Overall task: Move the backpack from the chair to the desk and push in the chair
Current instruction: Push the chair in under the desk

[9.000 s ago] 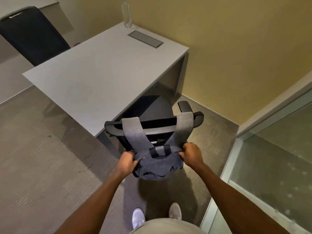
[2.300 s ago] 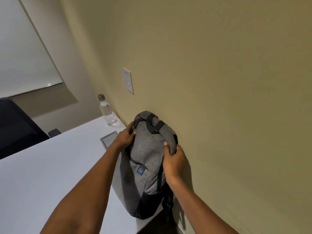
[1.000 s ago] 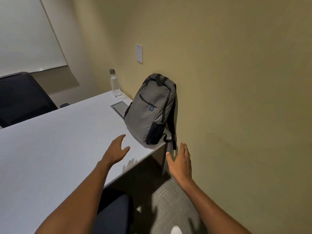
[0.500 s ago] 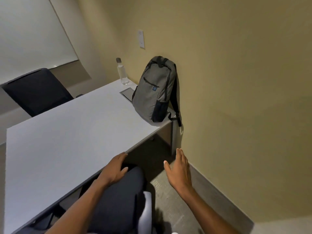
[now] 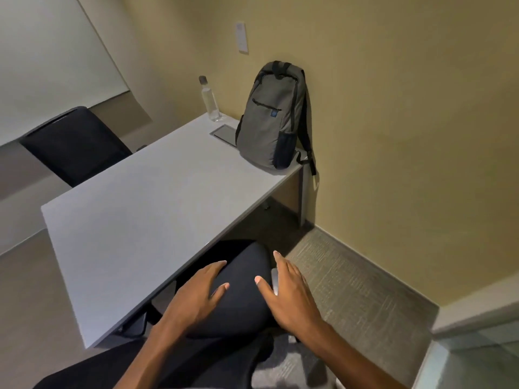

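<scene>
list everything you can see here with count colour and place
backpack: 1, grey with black trim, upright on the desk's far right corner, by the wall
desk: 1, light grey, centre
bottle: 1, clear, desk's far end, left of the backpack
near chair: 1, black, seat partly under the desk
far chair: 1, black, beyond the desk, left
wall plate: 1, white, above the backpack
left hand: open, over the near chair
right hand: open, over its right side

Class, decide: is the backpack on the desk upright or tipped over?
Upright. The backpack stands on its base at the desk's far corner, top handle uppermost, against the wall.
</scene>
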Demonstrator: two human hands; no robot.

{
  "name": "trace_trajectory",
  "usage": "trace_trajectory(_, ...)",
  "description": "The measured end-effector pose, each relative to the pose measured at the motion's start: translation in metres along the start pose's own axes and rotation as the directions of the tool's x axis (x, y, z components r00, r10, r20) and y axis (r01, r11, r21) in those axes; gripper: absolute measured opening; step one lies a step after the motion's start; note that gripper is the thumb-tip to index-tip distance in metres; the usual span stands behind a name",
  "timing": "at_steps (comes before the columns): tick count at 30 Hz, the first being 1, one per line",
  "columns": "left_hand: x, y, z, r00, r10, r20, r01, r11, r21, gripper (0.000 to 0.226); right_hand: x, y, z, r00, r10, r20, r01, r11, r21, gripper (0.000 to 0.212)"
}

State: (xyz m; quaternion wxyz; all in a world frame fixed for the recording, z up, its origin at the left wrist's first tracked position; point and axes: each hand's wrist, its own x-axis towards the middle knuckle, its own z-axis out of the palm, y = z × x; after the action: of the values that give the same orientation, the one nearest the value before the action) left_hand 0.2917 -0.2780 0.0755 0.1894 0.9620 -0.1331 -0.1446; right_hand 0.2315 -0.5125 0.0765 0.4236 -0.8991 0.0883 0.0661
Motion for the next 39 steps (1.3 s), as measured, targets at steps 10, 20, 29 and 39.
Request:
trace_trajectory(10,-0.132,-0.100,-0.030,0.989,0.102,-0.110,-0.092,0.992,0.089,0.059,-0.121,-0.098,0.117,0.995,-0.098,-0.029,0.086,0.956,-0.281,0.079)
trace_trajectory(20,-0.196,-0.177,-0.020,0.991,0.050,-0.122,-0.031,0.988,0.151,0.069,-0.149,-0.103,0.196,0.978,-0.143,0.149,0.202,0.822,-0.533,0.079)
trace_trajectory(29,-0.194,-0.179,-0.016,0.953,0.026,-0.300,-0.008,0.998,0.061,0.059,-0.151,-0.109,0.193,0.986,-0.125,0.108,0.165,0.800,-0.577,0.060)
trace_trajectory(39,-0.185,-0.150,-0.001,0.934,-0.033,-0.357,0.060,0.996,0.065,0.061,-0.129,-0.085,0.168,0.975,-0.213,0.061,0.210,0.806,-0.553,0.061)
